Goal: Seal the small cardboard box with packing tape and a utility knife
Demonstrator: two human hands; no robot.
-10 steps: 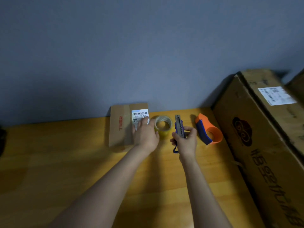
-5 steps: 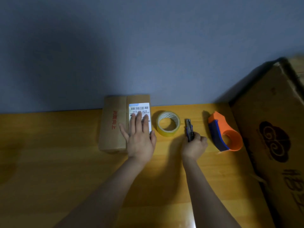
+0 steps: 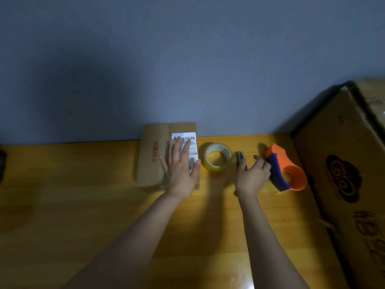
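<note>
Since half a second ago, our right hand has loosened: its fingers now spread above the utility knife instead of curling round it, and the knife's dark tip shows beside the thumb. Going from largest to smallest, we see the yellow wooden table running up to a blue-grey wall, and a large cardboard carton with a dark swirl logo standing along the right edge. The small cardboard box lies flat at the back of the table against the wall, flaps closed, red characters printed on its left flap and a white barcode label on its right one. Our left hand rests palm down on that box with fingers open and flat, covering part of the label and gripping nothing. An orange and blue tape dispenser sits just beside our right hand, near the carton. The roll of clear packing tape lies flat between the box and the knife, near both. The knife lies partly under our opened right hand; we cannot tell whether the thumb touches it.
</note>
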